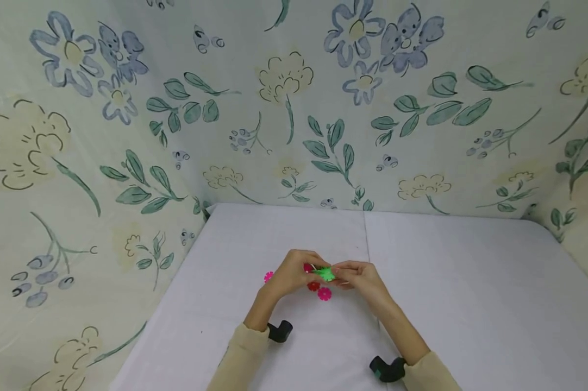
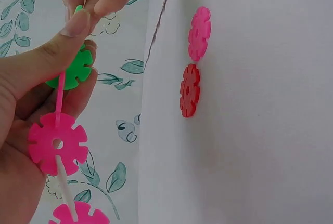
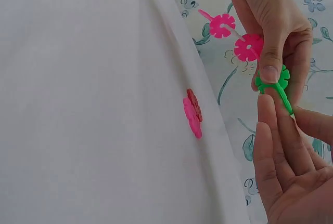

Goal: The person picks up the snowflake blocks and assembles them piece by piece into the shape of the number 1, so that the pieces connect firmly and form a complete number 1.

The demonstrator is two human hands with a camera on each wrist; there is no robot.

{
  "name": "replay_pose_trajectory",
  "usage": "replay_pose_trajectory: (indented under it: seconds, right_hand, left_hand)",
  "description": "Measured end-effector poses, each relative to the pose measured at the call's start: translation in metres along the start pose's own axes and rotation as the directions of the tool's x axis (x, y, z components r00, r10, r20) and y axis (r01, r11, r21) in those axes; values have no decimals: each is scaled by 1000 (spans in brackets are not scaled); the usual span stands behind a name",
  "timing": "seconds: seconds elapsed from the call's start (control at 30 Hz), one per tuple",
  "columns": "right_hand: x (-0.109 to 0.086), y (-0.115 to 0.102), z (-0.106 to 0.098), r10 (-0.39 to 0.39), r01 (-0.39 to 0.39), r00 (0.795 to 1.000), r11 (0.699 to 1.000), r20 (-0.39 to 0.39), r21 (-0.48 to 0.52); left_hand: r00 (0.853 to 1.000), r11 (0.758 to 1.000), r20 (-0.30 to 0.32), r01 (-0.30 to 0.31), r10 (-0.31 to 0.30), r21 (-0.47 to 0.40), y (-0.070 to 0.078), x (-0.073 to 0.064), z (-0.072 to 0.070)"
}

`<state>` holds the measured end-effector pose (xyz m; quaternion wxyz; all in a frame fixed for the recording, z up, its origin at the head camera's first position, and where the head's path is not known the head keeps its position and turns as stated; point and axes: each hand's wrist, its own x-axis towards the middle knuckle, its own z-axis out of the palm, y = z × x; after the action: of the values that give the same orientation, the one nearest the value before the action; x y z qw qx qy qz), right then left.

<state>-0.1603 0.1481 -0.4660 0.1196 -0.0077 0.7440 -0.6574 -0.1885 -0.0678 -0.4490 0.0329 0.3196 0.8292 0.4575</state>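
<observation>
My left hand [image 1: 294,271] pinches a green notched flower disc [image 2: 78,70] between thumb and fingers. From it a chain of linked discs trails past the left palm: pink discs [image 2: 57,143] with a white one [image 2: 65,187] set edge-on between them. A second green disc [image 3: 283,99], seen edge-on, joins the first near the left thumb. My right hand [image 1: 364,279] pinches that second disc's outer edge, its thumb and fingertips meeting the left hand's work. Below the hands, a loose pink disc [image 1: 325,294] and a red disc [image 1: 313,286] lie on the white tabletop.
The white-covered table [image 1: 470,282] spreads out on both sides, with a seam [image 1: 366,239] running back from the hands. A floral curtain [image 1: 274,108] stands behind and to the sides. Black wrist-worn mounts [image 1: 280,331] stick inward from both forearms.
</observation>
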Motion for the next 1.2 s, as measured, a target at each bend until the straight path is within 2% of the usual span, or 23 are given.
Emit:
replay_pose_trajectory:
  seconds: [0.2, 0.33, 0.47, 0.7, 0.93, 1.2]
  right_hand:
    - [0, 10, -6, -39, 41, 997, 998, 62, -40]
    - [-1, 16, -9, -27, 33, 996, 997, 83, -68]
    - [-2, 19, -9, -21, 30, 995, 995, 98, -92]
    - [-2, 26, -7, -27, 49, 985, 991, 171, -122]
    - [0, 34, -3, -43, 71, 985, 984, 168, -163]
    - [2, 36, 0, -85, 118, 981, 974, 172, -195]
  left_hand:
    - [999, 999, -19, 38, -37, 34, -5, -2, -5]
    - [998, 997, -13, 60, -60, 42, -9, -3, -7]
    - [998, 998, -8, 60, -59, 30, -12, -2, -8]
    - [997, 997, -3, 74, -74, 32, -14, -4, -13]
    - [996, 995, -13, 86, -85, 55, -18, -6, -19]
    - [994, 994, -33, 109, -108, 30, -21, -8, -25]
